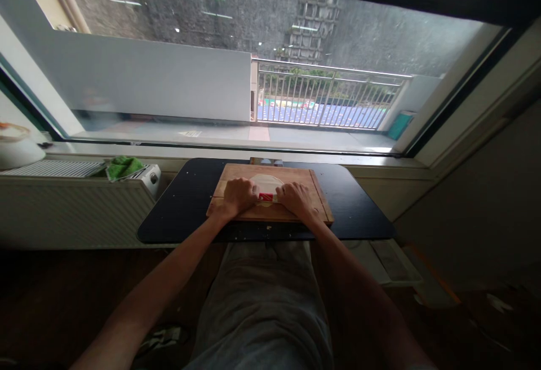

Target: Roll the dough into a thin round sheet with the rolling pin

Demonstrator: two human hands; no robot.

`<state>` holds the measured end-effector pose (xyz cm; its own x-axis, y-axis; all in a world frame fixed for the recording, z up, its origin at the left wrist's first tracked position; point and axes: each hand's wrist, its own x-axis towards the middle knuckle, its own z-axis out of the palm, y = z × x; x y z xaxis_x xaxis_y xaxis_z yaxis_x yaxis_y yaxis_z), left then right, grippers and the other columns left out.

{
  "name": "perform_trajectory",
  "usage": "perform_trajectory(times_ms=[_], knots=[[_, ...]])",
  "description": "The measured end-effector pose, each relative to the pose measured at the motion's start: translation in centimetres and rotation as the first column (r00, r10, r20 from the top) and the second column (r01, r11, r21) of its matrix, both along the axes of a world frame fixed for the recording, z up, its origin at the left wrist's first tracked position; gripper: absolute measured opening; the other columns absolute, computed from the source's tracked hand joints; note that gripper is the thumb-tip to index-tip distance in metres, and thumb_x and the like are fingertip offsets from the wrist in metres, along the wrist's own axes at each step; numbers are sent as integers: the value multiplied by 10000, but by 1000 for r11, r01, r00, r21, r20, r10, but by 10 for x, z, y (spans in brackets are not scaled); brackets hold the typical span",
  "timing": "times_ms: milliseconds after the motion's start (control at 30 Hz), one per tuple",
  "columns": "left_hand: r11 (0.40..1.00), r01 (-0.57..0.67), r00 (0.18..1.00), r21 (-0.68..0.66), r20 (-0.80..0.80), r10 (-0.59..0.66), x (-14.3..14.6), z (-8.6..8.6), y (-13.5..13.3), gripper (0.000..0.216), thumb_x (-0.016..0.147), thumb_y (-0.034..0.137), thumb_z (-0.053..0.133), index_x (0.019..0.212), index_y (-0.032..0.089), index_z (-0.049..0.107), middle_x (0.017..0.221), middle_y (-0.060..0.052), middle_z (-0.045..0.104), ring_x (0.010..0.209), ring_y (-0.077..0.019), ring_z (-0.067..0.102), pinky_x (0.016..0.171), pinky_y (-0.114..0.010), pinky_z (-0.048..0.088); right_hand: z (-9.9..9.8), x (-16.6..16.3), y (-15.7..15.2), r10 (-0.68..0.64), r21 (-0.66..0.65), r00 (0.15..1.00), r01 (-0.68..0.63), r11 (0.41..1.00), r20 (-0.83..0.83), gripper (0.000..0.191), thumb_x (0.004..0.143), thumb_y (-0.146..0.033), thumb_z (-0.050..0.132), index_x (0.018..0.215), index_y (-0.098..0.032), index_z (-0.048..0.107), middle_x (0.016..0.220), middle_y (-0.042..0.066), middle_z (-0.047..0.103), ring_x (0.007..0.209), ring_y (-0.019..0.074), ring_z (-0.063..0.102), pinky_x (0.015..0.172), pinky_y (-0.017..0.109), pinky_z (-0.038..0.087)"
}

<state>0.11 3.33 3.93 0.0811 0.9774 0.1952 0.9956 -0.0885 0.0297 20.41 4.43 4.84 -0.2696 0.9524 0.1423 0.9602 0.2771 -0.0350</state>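
At the bottom of the frame, grey-trousered legs (262, 302) sit below a black table (363, 212), where at frame centre the left hand (239, 194) and right hand (296, 198), both curled closed, grip a red rolling pin (266, 196) lying across pale dough (266, 181) on a wooden board (270, 212).

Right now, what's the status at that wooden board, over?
Left hand and right hand both closed on a red rolling pin. Pin rests on pale flat dough, light wooden board. Nothing in the way.
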Motion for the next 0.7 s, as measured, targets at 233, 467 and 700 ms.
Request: perform_trajectory(times_ms=[233,467,700], knots=[[999,27,1000,42,14,-28,-3,-3,-10,528,1069,355,397,1018,114,865,1066,-216,842,989,-347,816,808,-415,545,-6,4,-3,38,0,999,-38,999,-25,494,1160,-361,436,1058,-147,869,1144,209,856,1054,306,795,893,346,488],[997,32,996,75,79,-38,-11,-9,0,394,1065,360,481,1024,149,811,1041,-187,830,942,-318,787,771,-381,497,-10,25,11,448,64,890,-444,894,-80,292,1130,-422,646,1298,-202,736,1278,133,774,1178,279,690,1025,360,463],[927,196,775,321,528,-347,-28,-8,-1,189,1035,315,584,879,222,638,846,-45,720,766,-198,652,730,-314,477,-15,33,23,510,70,860,-509,858,18,250,1135,-370,661,1287,-184,732,1378,179,705,1246,319,674,1103,422,457]])
